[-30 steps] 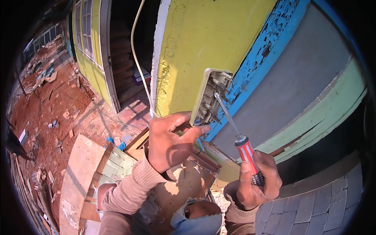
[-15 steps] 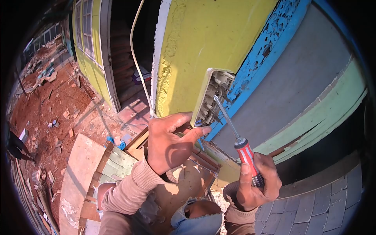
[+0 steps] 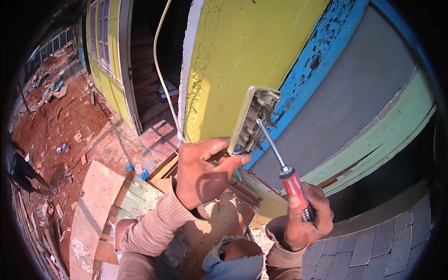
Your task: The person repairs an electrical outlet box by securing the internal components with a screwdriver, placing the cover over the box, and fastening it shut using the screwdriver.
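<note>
My left hand pinches the lower end of a white rectangular electrical socket unit between thumb and fingers. The unit stands tilted, its underside facing right and showing grey moulded ribs and compartments. In my right hand is a screwdriver with a red, white and black handle, gripped by thumb and fingers. Its metal shaft points up and left, and the tip is at the ribbed underside. I cannot tell whether the tip touches a screw there.
A yellow wall and peeling blue frame rise ahead. A pale cable hangs by the doorway. Wooden boards lie below left, beside rubble on red soil. Another person is at the far left. Grey tiles lie lower right.
The socket unit and screwdriver tip have shifted slightly down. My right hand has moved slightly left, still holding the screwdriver. The person at the far left shows more fully.
</note>
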The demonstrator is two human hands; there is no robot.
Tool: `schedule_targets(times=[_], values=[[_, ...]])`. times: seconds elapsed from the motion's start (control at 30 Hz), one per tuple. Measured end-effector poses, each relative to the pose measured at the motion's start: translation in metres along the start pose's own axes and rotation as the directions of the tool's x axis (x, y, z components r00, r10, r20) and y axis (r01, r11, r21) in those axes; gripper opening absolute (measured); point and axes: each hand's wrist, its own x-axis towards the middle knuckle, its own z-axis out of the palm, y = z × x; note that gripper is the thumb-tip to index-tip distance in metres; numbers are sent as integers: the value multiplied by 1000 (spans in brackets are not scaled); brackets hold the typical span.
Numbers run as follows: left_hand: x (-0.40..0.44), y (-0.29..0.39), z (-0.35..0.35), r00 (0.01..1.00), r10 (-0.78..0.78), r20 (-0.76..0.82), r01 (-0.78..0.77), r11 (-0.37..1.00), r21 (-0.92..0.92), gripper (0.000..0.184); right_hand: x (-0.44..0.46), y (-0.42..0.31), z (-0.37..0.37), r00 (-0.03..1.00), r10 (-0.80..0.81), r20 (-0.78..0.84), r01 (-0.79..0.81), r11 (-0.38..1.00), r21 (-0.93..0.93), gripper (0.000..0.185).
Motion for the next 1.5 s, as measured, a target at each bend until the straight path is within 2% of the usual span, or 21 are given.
schedule_targets(times=[0.23, 0.37, 0.43, 0.47, 0.5, 0.57, 0.6, 0.63, 0.67, 0.77, 0.8, 0.83, 0.9, 0.93, 0.97, 1.0, 1.07, 1.2, 1.27, 1.37, 1.5], values=[[-1, -6, 5, 999, -41, 22, 43, 994, -96, 17, -1, 4, -4, 996, 86, -10, -85, 995, 52, 29], [-2, -10, 4, 998, -22, 59, 25, 998, -57, 19, -2, 4, -4, 984, 180, -6, -178, 978, 113, 30], [-4, -7, 2, 978, -184, 103, 192, 978, -80, 27, -4, 4, -3, 973, 231, 6, -229, 963, 145, 30], [-2, -9, 1, 978, -185, 101, 193, 979, -72, 27, -5, 4, -2, 959, 284, 22, -283, 942, 180, 31], [3, -14, 1, 998, 16, 63, -18, 1000, 18, 30, -5, 3, 0, 958, 287, 23, -286, 940, 188, 31], [7, -23, 1, 973, 226, 51, -230, 965, 123, 34, -2, -1, 3, 965, 252, 78, -263, 943, 205, 32], [8, -27, 1, 991, 109, 74, -93, 976, -196, 32, -1, -1, 5, 964, 256, 73, -266, 939, 216, 32], [9, -26, -1, 991, 1, 133, 64, 871, -487, 30, 0, -1, 6, 965, 254, 73, -264, 941, 212, 31], [8, -19, -6, 970, -104, 220, 213, 801, -559, 32, 1, -1, 9, 965, 252, 73, -262, 942, 209, 30], [11, -26, -14, 960, -48, 276, 213, 763, -610, 35, 3, -1, 16, 978, 201, 49, -207, 957, 203, 28], [13, -25, -15, 956, -34, 290, 199, 803, -562, 60, 3, -2, 18, 977, 208, 45, -213, 954, 212, 28], [14, -25, -17, 955, -36, 295, 201, 808, -553, 60, 3, -2, 20, 978, 205, 33, -207, 952, 227, 28], [16, -29, -21, 908, 37, 418, 370, 398, -839, 67, 3, -2, 22, 979, 205, 16, -202, 948, 247, 27], [15, -32, -20, 903, -56, 426, 423, 286, -860, 74, 2, -1, 21, 979, 201, 21, -200, 951, 237, 29], [16, -35, -19, 902, -59, 427, 425, 292, -857, 74, 2, -2, 22, 980, 197, 28, -198, 954, 226, 30], [17, -37, -19, 908, -83, 411, 413, 349, -842, 73, 3, -6, 21, 980, 198, 26, -199, 952, 233, 30], [20, -33, -18, 926, -77, 369, 360, 469, -806, 72, 3, -18, 18, 914, 381, 140, -406, 874, 267, 34], [22, -37, -21, 915, -5, 402, 363, 443, -820, 72, 0, -17, 17, 927, 352, 129, -374, 891, 258, 33], [23, -36, -22, 888, 120, 445, 390, 320, -864, 64, -2, -13, 17, 950, 293, 108, -311, 921, 237, 32], [20, -32, -21, 904, 24, 428, 390, 368, -844, 75, -2, -14, 18, 957, 271, 100, -287, 931, 224, 32], [18, -35, -18, 910, 30, 414, 375, 367, -851, 75, -1, -16, 19, 955, 275, 110, -293, 931, 219, 31]])
